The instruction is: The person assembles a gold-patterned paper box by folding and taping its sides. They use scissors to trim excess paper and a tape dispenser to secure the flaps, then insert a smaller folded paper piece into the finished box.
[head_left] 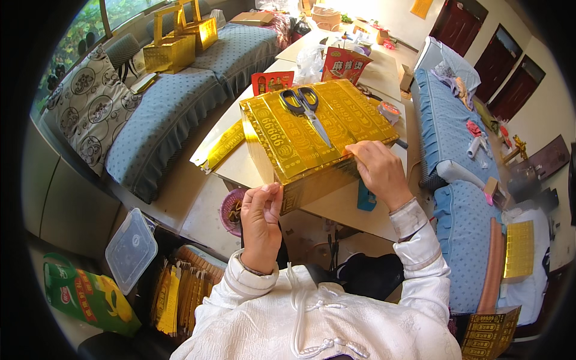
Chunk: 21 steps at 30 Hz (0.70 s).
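Two blue, dotted, cloth-covered sofas flanked the room: the left sofa [168, 102] at 10 o'clock, the right sofa [444, 111] at 2. Between them ran a long, pale, flat-topped counter [236, 173], and at its near end sat a large, gold-patterned rectangular box [345, 123]. It seemed made of thin card: stiff across its faces, probably light for its bulk, slippery from the shiny finish, and liable to dent at the corners. Flat palms low on its walls at 9 and 3 o'clock looked the safest hold. Just beside it, at 9 o'clock, lay a long gold strip [225, 146]. The bare left hand [262, 213] was at the box's 7 o'clock corner, its grip narrow, thumb and forefinger together; the bare right hand [381, 172] pinched just as narrowly at the 4 o'clock edge. Whether either held something thin, I could not tell. Dark-handled steel scissors [310, 114] lay on top, points toward 5 o'clock.
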Tool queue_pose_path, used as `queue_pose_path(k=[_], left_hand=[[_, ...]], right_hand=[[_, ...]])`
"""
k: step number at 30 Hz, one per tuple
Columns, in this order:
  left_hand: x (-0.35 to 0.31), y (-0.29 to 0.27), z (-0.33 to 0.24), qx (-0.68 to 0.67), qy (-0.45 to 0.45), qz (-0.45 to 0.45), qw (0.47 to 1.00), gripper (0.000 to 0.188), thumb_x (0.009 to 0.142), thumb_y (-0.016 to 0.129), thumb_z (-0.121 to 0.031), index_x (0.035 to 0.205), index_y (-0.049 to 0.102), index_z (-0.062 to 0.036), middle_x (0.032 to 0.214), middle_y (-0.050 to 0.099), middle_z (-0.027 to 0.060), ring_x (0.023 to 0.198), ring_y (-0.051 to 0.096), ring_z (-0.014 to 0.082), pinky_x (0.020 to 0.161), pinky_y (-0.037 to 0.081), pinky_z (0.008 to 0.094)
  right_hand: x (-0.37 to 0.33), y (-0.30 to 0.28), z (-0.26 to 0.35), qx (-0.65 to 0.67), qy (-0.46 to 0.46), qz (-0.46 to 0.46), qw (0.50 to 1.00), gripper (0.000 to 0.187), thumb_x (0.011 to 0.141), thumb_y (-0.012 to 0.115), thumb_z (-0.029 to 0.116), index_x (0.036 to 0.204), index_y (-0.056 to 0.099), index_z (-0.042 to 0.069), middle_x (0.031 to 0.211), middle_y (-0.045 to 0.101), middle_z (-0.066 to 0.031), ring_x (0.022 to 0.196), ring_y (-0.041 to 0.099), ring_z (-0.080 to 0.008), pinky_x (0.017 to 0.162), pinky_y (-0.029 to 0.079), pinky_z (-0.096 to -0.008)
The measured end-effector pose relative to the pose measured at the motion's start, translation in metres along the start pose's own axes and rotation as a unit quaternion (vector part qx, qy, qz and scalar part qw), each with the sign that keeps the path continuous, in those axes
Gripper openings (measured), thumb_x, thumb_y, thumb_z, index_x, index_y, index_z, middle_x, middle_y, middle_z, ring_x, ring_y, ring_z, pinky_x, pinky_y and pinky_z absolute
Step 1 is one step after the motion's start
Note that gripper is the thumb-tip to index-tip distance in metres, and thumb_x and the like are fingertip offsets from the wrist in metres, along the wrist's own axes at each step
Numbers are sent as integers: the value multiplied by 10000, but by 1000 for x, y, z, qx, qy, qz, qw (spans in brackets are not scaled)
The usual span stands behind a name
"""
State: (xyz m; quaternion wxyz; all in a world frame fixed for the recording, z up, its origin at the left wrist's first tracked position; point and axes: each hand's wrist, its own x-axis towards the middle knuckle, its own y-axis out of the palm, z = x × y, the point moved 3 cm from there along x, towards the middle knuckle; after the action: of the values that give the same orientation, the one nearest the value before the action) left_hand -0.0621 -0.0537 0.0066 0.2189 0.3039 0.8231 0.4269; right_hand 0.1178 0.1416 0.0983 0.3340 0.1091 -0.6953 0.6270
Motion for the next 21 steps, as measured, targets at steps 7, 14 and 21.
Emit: queue_pose_path(k=[7, 14, 21], left_hand=[[2, -5, 2, -2, -7, 9, 1000, 58, 1001, 687, -67, 974, 700, -17, 1036, 760, 99, 1015, 730, 172, 1027, 595, 319], [0, -4, 0, -26, -22, 20, 999, 57, 1008, 682, -73, 989, 699, -22, 1049, 760, 93, 1031, 730, 171, 1036, 592, 322], [3, -7, 3, -35, -36, 21, 999, 55, 1007, 684, -75, 1002, 694, -22, 1054, 759, 89, 1045, 729, 167, 1046, 588, 314]], right_hand=[[-20, 9, 14, -11, -12, 27, 1000, 524, 947, 737, 360, 1393, 646, 101, 1377, 628, -106, 1289, 594, -307, 1077, 490, -443], [-17, 9, 20, 61, 38, 32, 997, 512, 935, 755, 371, 1366, 660, 111, 1322, 630, -99, 1265, 597, -319, 1120, 473, -453], [-18, 20, 40, -10, -15, 30, 999, 589, 950, 720, 438, 1485, 593, 226, 1311, 572, -138, 1286, 549, -352, 1172, 420, -539]])
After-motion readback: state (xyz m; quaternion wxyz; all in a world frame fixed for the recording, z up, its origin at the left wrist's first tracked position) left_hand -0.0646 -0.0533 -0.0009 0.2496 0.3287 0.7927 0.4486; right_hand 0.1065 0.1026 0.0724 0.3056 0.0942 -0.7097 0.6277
